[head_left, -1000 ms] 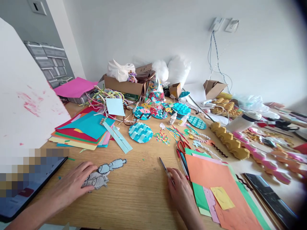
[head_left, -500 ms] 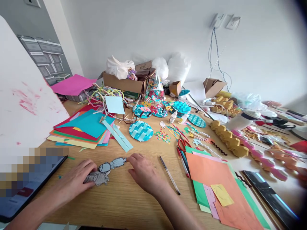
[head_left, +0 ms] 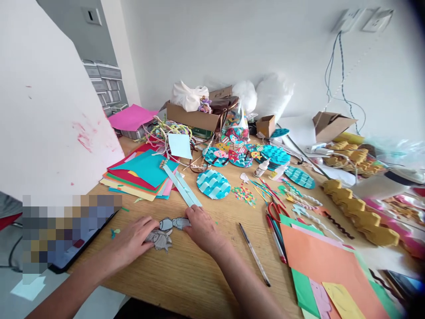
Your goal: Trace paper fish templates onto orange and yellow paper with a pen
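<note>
My left hand (head_left: 135,235) rests on the table with its fingers on the left end of a grey paper fish cutout (head_left: 162,239), which has drawn dark lines. Just above that fish lie a rounded pale blue-grey fish cutout (head_left: 166,224) and a longer one (head_left: 180,223), in a row and touching or overlapping. My right hand (head_left: 204,226) has its bent fingertips on the right end of the longer fish, hiding that tip. A pen (head_left: 254,253) lies apart, right of my right hand.
Coloured paper sheets (head_left: 139,170) are stacked behind my left hand, near a tablet (head_left: 89,235). A woven blue paper disc (head_left: 213,184), confetti (head_left: 244,195) and glue bottles (head_left: 261,168) sit farther back. Red scissors (head_left: 275,212) and orange paper (head_left: 325,261) lie to the right.
The camera view has turned left, so everything shifts right in the picture. My right hand has come closer to my left and covers more of the longer fish's end.
</note>
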The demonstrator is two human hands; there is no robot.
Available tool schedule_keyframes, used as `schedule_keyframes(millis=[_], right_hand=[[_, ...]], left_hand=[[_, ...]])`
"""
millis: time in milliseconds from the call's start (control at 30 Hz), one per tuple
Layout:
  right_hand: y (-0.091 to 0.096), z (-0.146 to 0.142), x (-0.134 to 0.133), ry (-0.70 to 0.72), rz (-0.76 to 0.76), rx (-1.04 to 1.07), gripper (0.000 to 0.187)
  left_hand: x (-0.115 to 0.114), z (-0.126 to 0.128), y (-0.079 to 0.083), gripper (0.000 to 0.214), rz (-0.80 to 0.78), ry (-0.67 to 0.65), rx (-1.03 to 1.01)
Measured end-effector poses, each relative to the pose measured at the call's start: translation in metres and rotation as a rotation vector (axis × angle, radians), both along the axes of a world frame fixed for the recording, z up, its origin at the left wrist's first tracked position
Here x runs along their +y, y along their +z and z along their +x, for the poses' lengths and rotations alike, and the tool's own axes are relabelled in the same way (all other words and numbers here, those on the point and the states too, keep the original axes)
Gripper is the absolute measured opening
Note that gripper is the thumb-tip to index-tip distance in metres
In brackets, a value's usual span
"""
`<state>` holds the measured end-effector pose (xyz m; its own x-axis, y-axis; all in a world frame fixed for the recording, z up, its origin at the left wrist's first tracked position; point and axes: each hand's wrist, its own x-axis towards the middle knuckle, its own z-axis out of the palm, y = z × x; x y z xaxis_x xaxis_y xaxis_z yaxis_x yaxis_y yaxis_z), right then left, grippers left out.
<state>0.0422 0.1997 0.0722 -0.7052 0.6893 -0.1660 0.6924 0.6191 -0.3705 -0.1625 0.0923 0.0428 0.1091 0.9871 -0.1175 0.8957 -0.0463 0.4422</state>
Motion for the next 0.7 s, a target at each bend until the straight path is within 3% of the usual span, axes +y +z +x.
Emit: schedule_keyframes(millis=[300,700], right_hand=[[-0.008,0.003,-0.007,-0.088,-0.065,-0.009,0.024],[-0.001,0.018,-0.011,-0.066,-0.111,0.014,0.012]], left_hand=[[0.004,0.014,0.019,0.016,-0.063,0.018,0.017],[0.005,0.014,0.017,0.025,-0.128,0.023,-0.126]])
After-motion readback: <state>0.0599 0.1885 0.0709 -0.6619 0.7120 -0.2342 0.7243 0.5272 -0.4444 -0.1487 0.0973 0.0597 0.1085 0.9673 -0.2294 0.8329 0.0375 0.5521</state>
